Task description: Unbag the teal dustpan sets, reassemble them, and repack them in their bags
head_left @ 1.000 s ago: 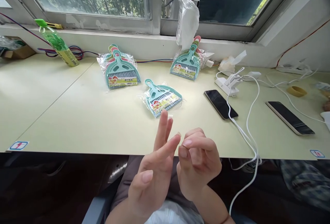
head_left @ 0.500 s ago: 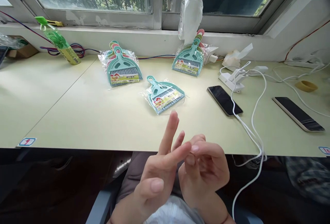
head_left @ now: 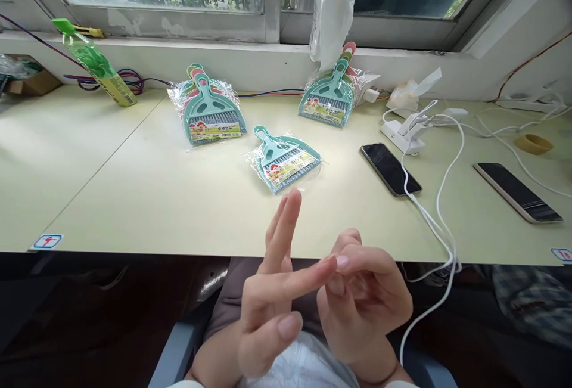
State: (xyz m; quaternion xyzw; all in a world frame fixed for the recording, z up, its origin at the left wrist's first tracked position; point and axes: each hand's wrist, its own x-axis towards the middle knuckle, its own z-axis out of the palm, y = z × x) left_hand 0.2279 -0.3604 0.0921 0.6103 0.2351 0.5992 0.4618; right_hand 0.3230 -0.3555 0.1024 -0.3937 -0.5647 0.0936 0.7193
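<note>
Fingers splay on left hand; I see right hand pinching its index; squeezing too hard could hurt.

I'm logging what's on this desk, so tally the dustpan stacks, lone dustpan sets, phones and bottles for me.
Dustpan stacks: 2
Lone dustpan set: 1
Phones: 2
Bottle: 1
Total: 6

The right hand touches the left hand; at the latter's twelve o'clock, a wrapped dustpan-and-brush set lies on the worktop.
</note>
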